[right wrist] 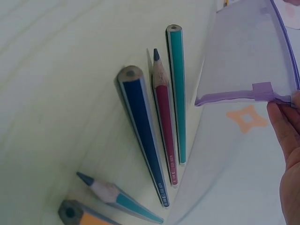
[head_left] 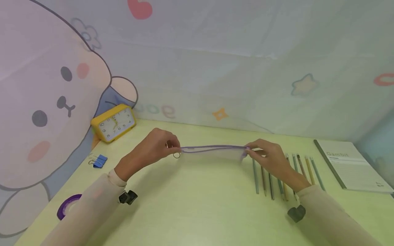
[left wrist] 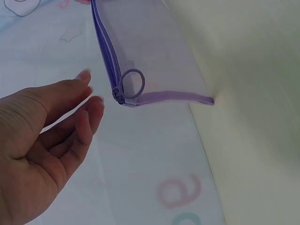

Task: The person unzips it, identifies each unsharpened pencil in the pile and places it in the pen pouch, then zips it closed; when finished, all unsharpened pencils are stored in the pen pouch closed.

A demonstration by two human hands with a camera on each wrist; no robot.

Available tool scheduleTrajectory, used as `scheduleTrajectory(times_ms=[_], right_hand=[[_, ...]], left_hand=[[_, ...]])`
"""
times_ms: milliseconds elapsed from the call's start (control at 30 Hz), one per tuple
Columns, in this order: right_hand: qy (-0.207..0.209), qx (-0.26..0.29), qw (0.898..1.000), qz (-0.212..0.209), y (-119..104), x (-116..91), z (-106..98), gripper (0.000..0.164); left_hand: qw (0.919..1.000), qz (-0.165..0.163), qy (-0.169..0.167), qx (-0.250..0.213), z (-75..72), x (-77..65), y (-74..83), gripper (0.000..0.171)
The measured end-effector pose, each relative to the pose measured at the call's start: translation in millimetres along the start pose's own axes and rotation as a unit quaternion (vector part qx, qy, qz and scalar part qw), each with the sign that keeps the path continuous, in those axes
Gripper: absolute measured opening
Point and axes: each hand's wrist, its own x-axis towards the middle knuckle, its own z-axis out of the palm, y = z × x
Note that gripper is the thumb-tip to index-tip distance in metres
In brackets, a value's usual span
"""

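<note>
A see-through zip pouch (head_left: 215, 147) with purple edging hangs above the table, its zipped edge stretched level in the head view. My right hand (head_left: 269, 155) pinches one end of that edge between thumb and fingers; in the right wrist view the fingers (right wrist: 283, 129) are by a small purple fabric tab (right wrist: 263, 91). At the other end a purple ring (left wrist: 143, 84) hangs from the zip corner. My left hand (head_left: 155, 145) is close to this corner. The left wrist view shows a gap between its loosely bent fingers (left wrist: 84, 126) and the pouch.
Several pencils (head_left: 272, 188) lie in a row under my right arm. A notebook (head_left: 354, 171) lies far right. On the left are a yellow alarm clock (head_left: 117, 124), a blue binder clip (head_left: 100, 161) and a purple tape roll (head_left: 63, 209), partly behind my sleeve. A printed cloth (head_left: 215, 78) hangs behind.
</note>
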Motion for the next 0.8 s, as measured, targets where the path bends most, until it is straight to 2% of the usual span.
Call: scheduleTrajectory(times_ms=[100,167,267,367,467,600,800], right_hand=[[0.003,0.002,1.0,-0.002,1,-1,1,0.02],[0.006,0.004,1.0,-0.007,0,-2,1,0.021],[0.005,0.007,1.0,-0.012,0,-2,3,0.022],[0.001,0.014,1.0,-0.017,0,-2,5,0.023],[-0.007,0.018,1.0,-0.017,0,-2,5,0.025],[-0.016,0.028,0.999,-0.025,0,-2,4,0.027],[-0.032,0.041,0.997,-0.055,1,0,0,0.032]], left_hand=[[0.9997,0.015,-0.012,0.013,3.0,10.0,4.1,0.016],[0.9992,0.019,-0.031,0.018,7.2,16.6,6.1,0.022],[0.9974,0.031,-0.058,0.03,14.8,24.3,8.2,0.023],[0.9956,0.045,-0.071,0.041,20.1,28.8,11.5,0.021],[0.9938,0.062,-0.078,0.05,23.3,33.8,16.1,0.019],[0.9924,0.071,-0.092,0.039,26.4,41.7,22.3,0.021],[0.9936,0.065,-0.089,0.025,24.4,46.7,28.9,0.025]])
